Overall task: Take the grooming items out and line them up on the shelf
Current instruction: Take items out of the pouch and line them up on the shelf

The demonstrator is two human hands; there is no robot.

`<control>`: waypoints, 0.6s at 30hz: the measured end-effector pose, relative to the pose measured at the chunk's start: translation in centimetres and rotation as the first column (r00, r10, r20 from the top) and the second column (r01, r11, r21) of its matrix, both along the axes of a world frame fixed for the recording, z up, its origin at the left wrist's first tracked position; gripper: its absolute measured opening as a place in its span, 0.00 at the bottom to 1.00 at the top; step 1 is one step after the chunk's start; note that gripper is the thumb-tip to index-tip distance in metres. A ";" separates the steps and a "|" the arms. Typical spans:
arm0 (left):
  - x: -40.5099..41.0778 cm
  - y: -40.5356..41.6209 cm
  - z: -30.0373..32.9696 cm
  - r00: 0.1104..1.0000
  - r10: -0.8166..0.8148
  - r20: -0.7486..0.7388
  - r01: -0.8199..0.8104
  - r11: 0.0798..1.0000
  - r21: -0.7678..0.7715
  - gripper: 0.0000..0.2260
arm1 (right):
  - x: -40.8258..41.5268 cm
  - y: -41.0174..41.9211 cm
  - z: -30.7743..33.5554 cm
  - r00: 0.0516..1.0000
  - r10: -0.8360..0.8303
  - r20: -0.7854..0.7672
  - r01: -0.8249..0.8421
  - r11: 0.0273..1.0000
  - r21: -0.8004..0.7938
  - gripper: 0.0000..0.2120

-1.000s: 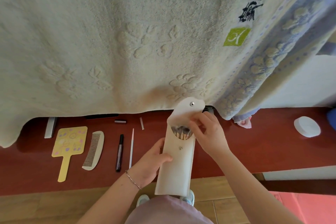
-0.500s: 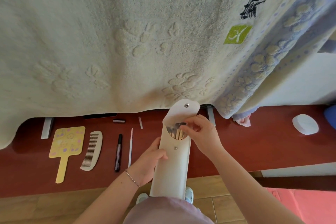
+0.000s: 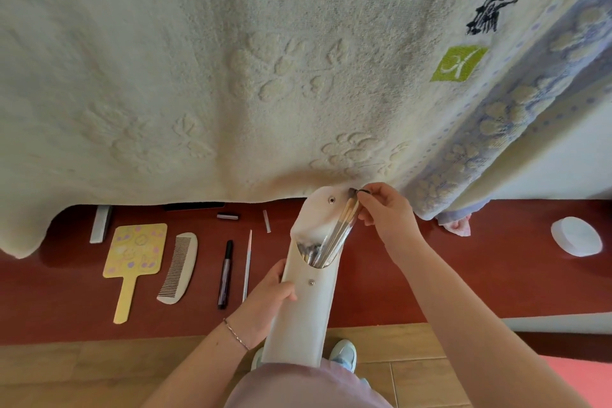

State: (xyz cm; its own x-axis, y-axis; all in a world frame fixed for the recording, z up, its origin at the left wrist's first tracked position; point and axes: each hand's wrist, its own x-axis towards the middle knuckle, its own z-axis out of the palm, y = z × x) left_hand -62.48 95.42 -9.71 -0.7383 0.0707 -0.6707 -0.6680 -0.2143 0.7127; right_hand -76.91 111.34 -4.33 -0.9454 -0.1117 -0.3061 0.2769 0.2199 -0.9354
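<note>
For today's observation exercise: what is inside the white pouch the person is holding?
The white pouch holds slim brushes: a few are half drawn out by the right hand, and more dark tips sit at its mouth. The left hand grips the pouch. Its walls hide everything lower down.

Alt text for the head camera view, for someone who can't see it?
A right hand draws brushes from a white pouch held by the left hand, above a red shelf with mirror, comb and pens.
</note>
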 end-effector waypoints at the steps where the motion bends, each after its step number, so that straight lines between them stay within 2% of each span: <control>1: 0.1 -0.1 -0.1 1.000 0.025 0.009 -0.025 1.000 0.000 0.26 | -0.2 0.1 0.0 0.999 -0.043 -0.001 0.043 0.999 -0.023 0.05; 3: 0.1 -0.3 -0.4 0.997 0.076 0.027 -0.076 0.997 -0.004 0.26 | -0.7 0.3 0.1 0.992 -0.125 0.025 0.127 0.987 -0.099 0.06; 6: 0.0 -0.8 -0.7 0.994 0.099 0.039 -0.098 0.995 -0.024 0.26 | -1.1 0.5 0.3 0.983 -0.162 0.084 0.176 0.962 -0.209 0.07; 9: 0.1 -1.0 -0.6 0.992 0.122 0.042 -0.121 0.992 -0.040 0.25 | -1.5 1.1 0.3 0.970 -0.230 0.073 0.241 0.936 -0.255 0.08; 13: 0.3 -1.1 -0.7 0.986 0.160 0.049 -0.157 0.986 -0.058 0.19 | -2.1 2.7 -0.2 0.947 -0.317 0.053 0.321 0.919 -0.228 0.09; 18: 0.6 -1.3 -1.3 0.976 0.212 0.055 -0.207 0.974 -0.087 0.17 | -2.1 3.5 -3.4 0.976 -0.193 0.098 0.195 0.981 -0.011 0.08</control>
State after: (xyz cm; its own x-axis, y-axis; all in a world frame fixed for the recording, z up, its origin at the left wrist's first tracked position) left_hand -61.93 94.14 -10.99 -0.6865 -0.1373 -0.7141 -0.6589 -0.2978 0.6907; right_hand -79.01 114.81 -7.75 -0.9161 0.0638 -0.3958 0.4008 0.1339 -0.9063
